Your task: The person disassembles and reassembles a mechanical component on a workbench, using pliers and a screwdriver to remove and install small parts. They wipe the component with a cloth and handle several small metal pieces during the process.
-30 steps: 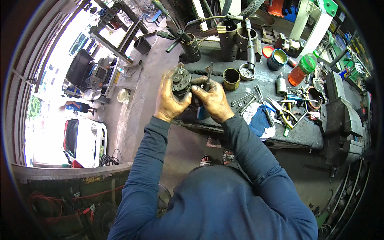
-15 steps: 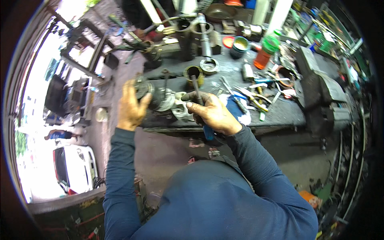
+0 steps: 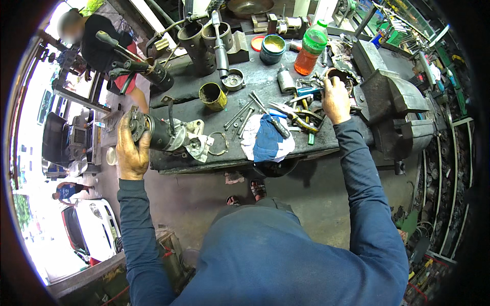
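1. Hidden/unclear: the fisheye rim blacks out the corners. The person's own blue-sleeved torso fills the 6 o'clock area. What sits under the right hand (image 3: 335,99) is hard to make out among clutter; its fingertips lie on a dark round part (image 3: 339,76), and whether they are apart or together cannot be told.
2. Counts: 2 hands, 1 starter motor (image 3: 161,133), 1 yellow tin (image 3: 212,96), 1 green-capped bottle (image 3: 311,48) w/ orange liquid, 1 blue-and-white rag (image 3: 267,140), 1 bench vise (image 3: 390,104), 2 dark cylinder sleeves (image 3: 196,41) at 12 o'clock.
3. Motor: dark cylindrical body, pale metal end housing toward 3 o'clock, lying on its side at the workbench (image 3: 265,81) edge, approx. 9 o'clock of centre.
4. Left hand (image 3: 131,150): grimy, fingers wrapped and clamped round the motor's 9 o'clock end.
5. Right hand: at 1 o'clock, just beside the vise.
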Demonstrator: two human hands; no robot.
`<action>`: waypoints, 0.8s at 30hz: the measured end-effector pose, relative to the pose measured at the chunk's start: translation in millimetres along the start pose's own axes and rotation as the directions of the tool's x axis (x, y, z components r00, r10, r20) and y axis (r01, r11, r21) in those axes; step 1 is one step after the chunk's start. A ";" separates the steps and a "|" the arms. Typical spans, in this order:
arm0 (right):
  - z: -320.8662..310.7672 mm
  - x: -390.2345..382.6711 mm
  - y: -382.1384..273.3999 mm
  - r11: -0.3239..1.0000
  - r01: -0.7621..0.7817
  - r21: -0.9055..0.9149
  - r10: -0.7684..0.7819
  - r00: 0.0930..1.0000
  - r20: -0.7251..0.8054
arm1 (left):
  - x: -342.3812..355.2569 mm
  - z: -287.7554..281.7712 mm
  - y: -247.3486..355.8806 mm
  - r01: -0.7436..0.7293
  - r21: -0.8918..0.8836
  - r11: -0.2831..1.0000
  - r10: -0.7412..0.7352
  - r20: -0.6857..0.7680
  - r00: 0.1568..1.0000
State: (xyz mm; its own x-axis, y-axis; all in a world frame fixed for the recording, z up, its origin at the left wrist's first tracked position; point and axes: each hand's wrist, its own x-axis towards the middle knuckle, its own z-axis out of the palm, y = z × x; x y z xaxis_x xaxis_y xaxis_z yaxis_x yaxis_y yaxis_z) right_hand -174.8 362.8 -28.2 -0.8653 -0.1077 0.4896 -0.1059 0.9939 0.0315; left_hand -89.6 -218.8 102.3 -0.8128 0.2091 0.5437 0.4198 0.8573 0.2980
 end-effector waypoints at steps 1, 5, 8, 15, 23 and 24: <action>-4.9 -4.7 -9.6 0.994 -0.022 0.107 0.026 0.999 -0.032 | -2.8 0.1 -1.8 0.009 -0.008 1.000 -0.009 -0.002 1.000; 11.2 -70.9 -41.5 0.942 0.049 0.333 -0.072 0.996 0.059 | -6.0 -5.7 -3.2 0.057 0.091 0.994 -0.062 0.053 0.997; -6.6 -93.7 -56.3 0.970 0.010 0.244 -0.079 0.959 0.272 | 3.9 -7.7 14.7 0.060 -0.041 0.997 -0.058 0.053 0.997; 7.6 -70.8 -49.2 0.984 0.020 0.176 -0.085 0.925 0.371 | 1.3 -10.6 2.7 0.066 -0.160 0.985 -0.047 0.121 0.992; 13.8 -68.5 -7.7 0.164 -0.418 0.894 0.144 0.906 0.398 | 1.1 -21.3 4.6 0.236 -0.504 0.831 -0.203 0.122 0.972; -4.5 -70.8 -12.4 -0.112 -0.384 0.917 0.162 0.903 0.398 | -0.9 -24.3 2.4 0.246 -0.562 0.790 -0.209 0.130 0.969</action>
State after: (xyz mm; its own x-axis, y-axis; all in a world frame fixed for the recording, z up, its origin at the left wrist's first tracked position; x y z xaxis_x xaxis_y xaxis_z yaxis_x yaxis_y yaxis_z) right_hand -110.1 358.2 -59.3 -0.9935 0.0543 0.1004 -0.1051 -0.0925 -0.9901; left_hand -78.1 -228.3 121.6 -0.9281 0.0845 0.3626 0.3587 0.4639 0.8100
